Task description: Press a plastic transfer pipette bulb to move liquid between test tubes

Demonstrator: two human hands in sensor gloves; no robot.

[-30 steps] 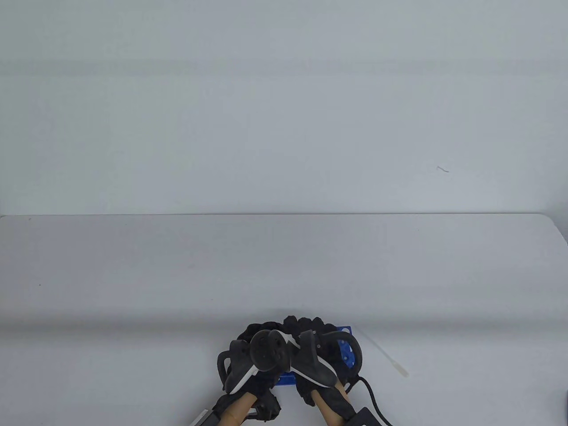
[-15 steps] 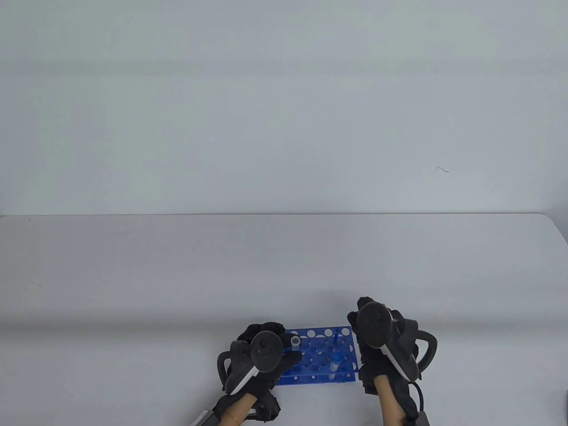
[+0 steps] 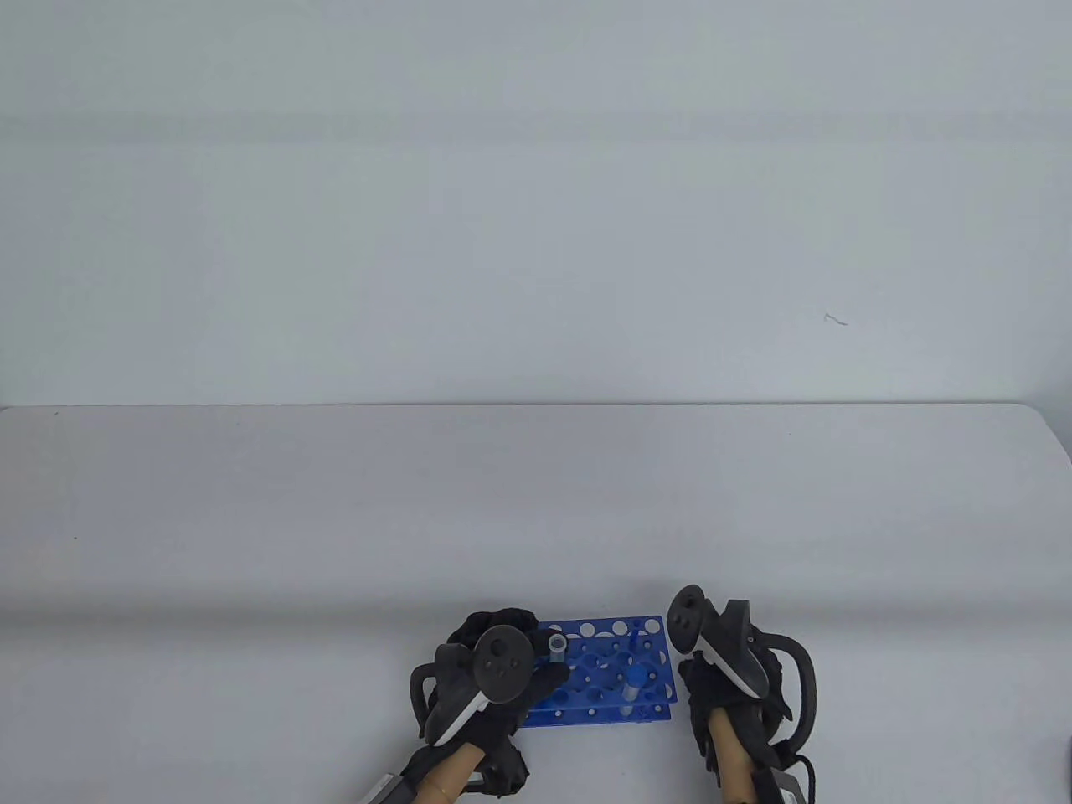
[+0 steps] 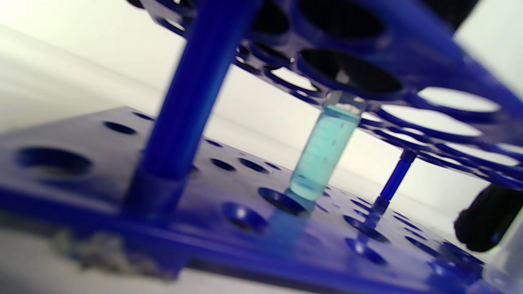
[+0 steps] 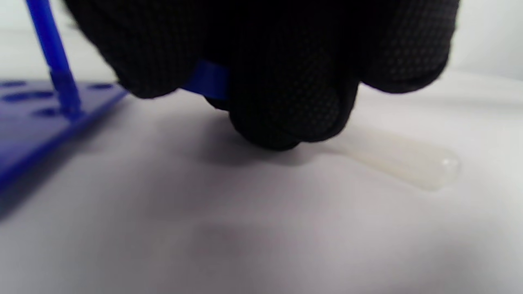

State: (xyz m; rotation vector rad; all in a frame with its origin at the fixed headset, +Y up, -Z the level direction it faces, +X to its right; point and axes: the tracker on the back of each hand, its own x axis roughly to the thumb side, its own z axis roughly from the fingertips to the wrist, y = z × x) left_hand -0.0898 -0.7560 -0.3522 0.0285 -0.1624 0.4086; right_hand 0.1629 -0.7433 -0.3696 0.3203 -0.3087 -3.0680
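Since half a second earlier, the right hand (image 3: 737, 678) had dropped lower beside the blue rack (image 3: 603, 670); its fingertips (image 5: 282, 106) sat on the pipette (image 5: 404, 159) lying on the table (image 3: 251, 544), though whether they gripped it could not be told. At the rack's left end, the left hand (image 3: 494, 678) pinched a clear tube (image 3: 559, 646). A tube of teal liquid (image 4: 327, 155) stood in the rack.

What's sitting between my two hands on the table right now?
The blue test tube rack with two tubes, seen in the table view, between left hand and right hand.
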